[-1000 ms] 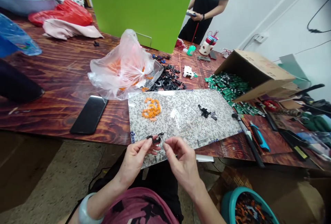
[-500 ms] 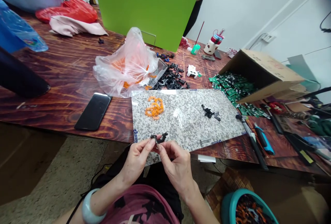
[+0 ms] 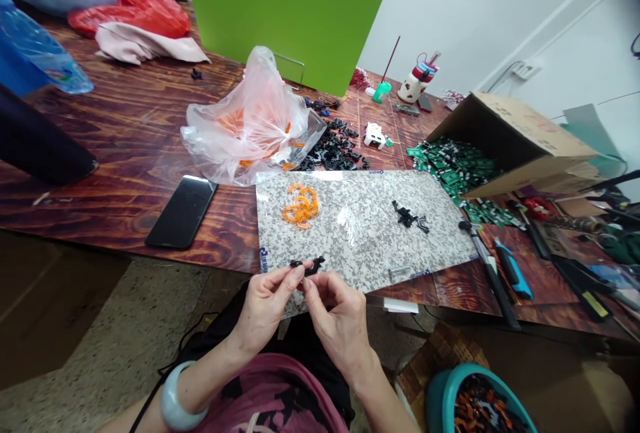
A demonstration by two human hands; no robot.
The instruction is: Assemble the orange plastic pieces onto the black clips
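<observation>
Both my hands meet over the front edge of a speckled grey slab. Between thumb and fingers, my left hand pinches a small black plastic part. My right hand closes on the same part from the other side, its fingertips touching those of the left. The fingers cover much of the part. On the slab lie a heap of orange plastic parts, a scatter of small clear pieces, a few black parts and a clear tube-like piece.
Behind the slab are a plastic bag with orange parts and a pile of black parts. A cardboard box spills green circuit boards. A phone lies left; a hammer and a blue cutter lie right.
The hands stay in nearly the same place, still pinching the black part, with a slight shift of the fingertips. The whole view has moved a little.
</observation>
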